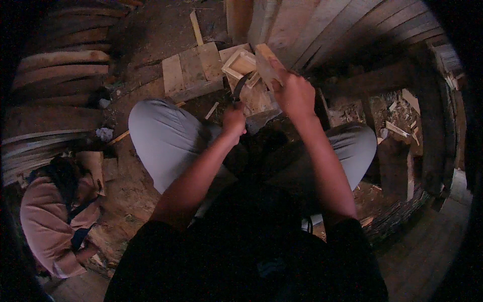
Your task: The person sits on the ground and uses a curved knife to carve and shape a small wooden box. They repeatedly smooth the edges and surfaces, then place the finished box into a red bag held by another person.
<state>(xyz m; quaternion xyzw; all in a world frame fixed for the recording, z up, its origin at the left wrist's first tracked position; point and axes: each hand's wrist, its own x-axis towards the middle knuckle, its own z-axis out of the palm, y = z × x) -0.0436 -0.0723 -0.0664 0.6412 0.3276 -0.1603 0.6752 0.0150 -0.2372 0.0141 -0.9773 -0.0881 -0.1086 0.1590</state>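
Observation:
My left hand [234, 121] is closed around the handle of a dark curved tool [240, 89]. It looks like a knife blade, but the dim light hides its exact kind. In my right hand [296, 95] is a short wooden board [265, 63], gripped at its near end and tilted up. Just left of that board lies a small square wooden frame [240, 63]. Below both, between my knees, stands a wooden block [257, 99], and the curved tool's tip is over its left side.
Left of the block sits a wooden box or slatted stool [193, 70], with a thin wood strip [196, 28] beyond. Planks [322, 30] lean at the far right; stacked boards [65, 70] line the left. Someone in brownish clothing [55, 221] is at lower left. Wood scraps [397, 129] lie right.

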